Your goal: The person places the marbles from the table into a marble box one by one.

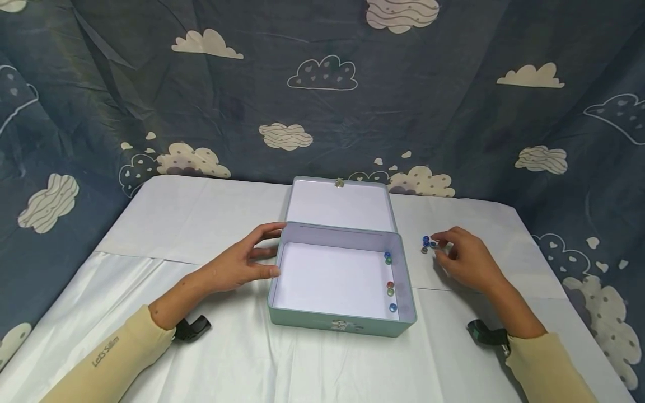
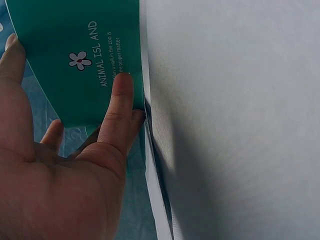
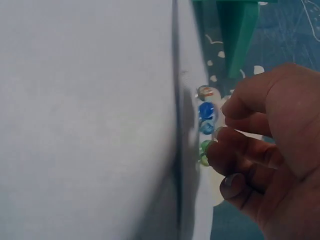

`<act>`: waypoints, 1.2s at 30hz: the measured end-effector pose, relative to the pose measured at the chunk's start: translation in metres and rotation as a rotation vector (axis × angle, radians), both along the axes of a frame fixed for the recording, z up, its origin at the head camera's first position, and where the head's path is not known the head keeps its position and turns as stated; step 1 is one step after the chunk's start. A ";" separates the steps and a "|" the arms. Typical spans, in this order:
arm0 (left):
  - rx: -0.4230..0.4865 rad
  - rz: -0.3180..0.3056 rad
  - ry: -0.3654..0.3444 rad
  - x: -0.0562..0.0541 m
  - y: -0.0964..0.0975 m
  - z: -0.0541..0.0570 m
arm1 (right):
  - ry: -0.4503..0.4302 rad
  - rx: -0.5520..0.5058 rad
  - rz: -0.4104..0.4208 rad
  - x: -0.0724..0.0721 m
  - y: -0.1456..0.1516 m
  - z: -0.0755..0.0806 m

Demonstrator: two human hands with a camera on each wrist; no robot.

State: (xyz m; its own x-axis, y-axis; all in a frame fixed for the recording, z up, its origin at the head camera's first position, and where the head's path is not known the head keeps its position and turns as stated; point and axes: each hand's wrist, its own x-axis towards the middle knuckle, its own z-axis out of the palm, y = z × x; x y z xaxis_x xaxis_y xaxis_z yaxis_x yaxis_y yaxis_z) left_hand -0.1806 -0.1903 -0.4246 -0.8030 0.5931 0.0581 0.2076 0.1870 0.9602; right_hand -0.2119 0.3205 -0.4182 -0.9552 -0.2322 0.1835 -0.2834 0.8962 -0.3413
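An opened green tin box (image 1: 335,329) with a pale lilac inside stands on the table, its lid (image 1: 342,204) folded back behind it. My left hand (image 1: 247,260) rests against the box's left side, thumb and fingers spread; in the left wrist view they lie on the green printed wall (image 2: 80,95). My right hand (image 1: 466,260) is right of the box, fingers bent loosely with the tips beside a small cluster of glass marbles (image 1: 425,240). In the right wrist view several marbles (image 3: 206,110) lie by the fingertips, none visible between them.
Inside the box, several marbles, among them a red one (image 1: 390,285) and a blue one (image 1: 393,307), lie along the right wall. White cloth (image 1: 221,347) covers the table. A dark curtain with clouds (image 1: 322,129) hangs behind it.
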 end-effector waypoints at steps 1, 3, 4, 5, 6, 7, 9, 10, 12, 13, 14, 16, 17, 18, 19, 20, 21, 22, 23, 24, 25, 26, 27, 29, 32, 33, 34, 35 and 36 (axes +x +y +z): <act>0.000 0.000 -0.001 0.000 0.000 0.000 | -0.005 0.009 -0.004 -0.001 0.001 -0.002; 0.002 -0.001 -0.002 0.000 0.000 0.000 | -0.012 0.017 -0.008 -0.002 0.002 -0.004; 0.002 -0.001 -0.002 0.000 0.000 0.000 | -0.014 0.018 -0.008 -0.003 0.002 -0.005; 0.002 -0.001 -0.001 0.000 0.000 0.000 | -0.014 0.019 -0.008 -0.003 0.002 -0.006; 0.002 -0.002 0.000 0.000 0.000 0.000 | -0.015 0.016 -0.007 -0.003 0.003 -0.007; 0.002 -0.002 0.001 -0.001 0.000 0.000 | -0.015 0.014 -0.005 -0.003 0.003 -0.007; 0.002 -0.003 0.001 -0.001 0.000 0.000 | -0.019 0.009 -0.001 -0.003 0.004 -0.008; 0.003 -0.004 0.002 -0.001 0.000 0.000 | -0.023 0.008 0.002 -0.003 0.004 -0.008; 0.002 -0.005 0.003 -0.001 0.000 0.000 | -0.030 0.008 0.005 -0.003 0.005 -0.008; 0.004 -0.005 0.002 -0.001 0.000 0.000 | -0.033 0.010 0.006 -0.003 0.005 -0.008; 0.004 -0.006 0.002 -0.001 0.000 0.000 | -0.036 0.011 0.008 -0.003 0.005 -0.008; 0.006 -0.005 0.002 -0.001 0.000 0.000 | -0.043 0.013 0.011 -0.004 0.005 -0.008; 0.007 -0.004 0.002 -0.001 0.000 0.000 | -0.046 0.015 0.012 -0.004 0.005 -0.008; 0.007 -0.003 0.001 0.000 0.000 0.000 | -0.050 0.016 0.015 -0.004 0.005 -0.009; 0.007 -0.003 0.000 0.000 0.000 0.000 | -0.052 0.017 0.016 -0.004 0.005 -0.009; 0.006 -0.002 -0.001 0.000 0.000 0.000 | -0.053 0.018 0.018 -0.004 0.005 -0.009; 0.005 -0.001 -0.001 0.000 0.000 0.000 | -0.056 0.018 0.019 -0.004 0.004 -0.009; 0.004 0.000 -0.002 0.000 0.000 0.000 | -0.056 0.021 0.020 -0.004 0.005 -0.009; 0.004 0.001 -0.002 0.000 0.000 0.000 | -0.057 0.021 0.022 -0.004 0.004 -0.009; 0.004 0.001 -0.003 0.000 0.000 0.000 | -0.059 0.021 0.025 -0.004 0.004 -0.009; 0.004 0.002 -0.003 0.000 0.000 0.000 | -0.061 0.020 0.027 -0.003 0.004 -0.009; 0.003 0.002 -0.002 0.000 0.000 0.000 | -0.063 0.018 0.030 -0.003 0.003 -0.008; 0.002 0.004 -0.002 0.000 0.000 0.000 | -0.065 0.017 0.033 -0.003 0.003 -0.008; 0.002 0.003 -0.002 0.000 0.001 0.000 | -0.066 0.016 0.036 -0.002 0.002 -0.005; 0.000 0.002 -0.002 0.001 0.001 0.000 | -0.067 0.004 0.034 0.001 -0.002 0.002; 0.000 0.002 -0.003 0.001 0.001 0.000 | -0.065 -0.002 0.036 0.002 -0.003 0.004; 0.000 0.002 -0.003 0.001 0.001 0.000 | -0.062 -0.009 0.038 0.003 -0.005 0.007; -0.003 0.004 -0.002 0.001 0.001 0.000 | -0.057 -0.014 0.044 0.004 -0.007 0.010; -0.005 0.005 -0.001 0.001 0.001 0.000 | -0.051 -0.021 0.051 0.006 -0.009 0.013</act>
State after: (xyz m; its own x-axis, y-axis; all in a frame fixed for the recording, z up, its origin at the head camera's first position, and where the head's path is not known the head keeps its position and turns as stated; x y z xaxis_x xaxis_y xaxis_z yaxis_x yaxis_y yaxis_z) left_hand -0.1799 -0.1895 -0.4243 -0.8059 0.5895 0.0542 0.2056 0.1929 0.9594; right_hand -0.2064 0.3117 -0.4056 -0.9504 -0.2777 0.1402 -0.3105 0.8734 -0.3751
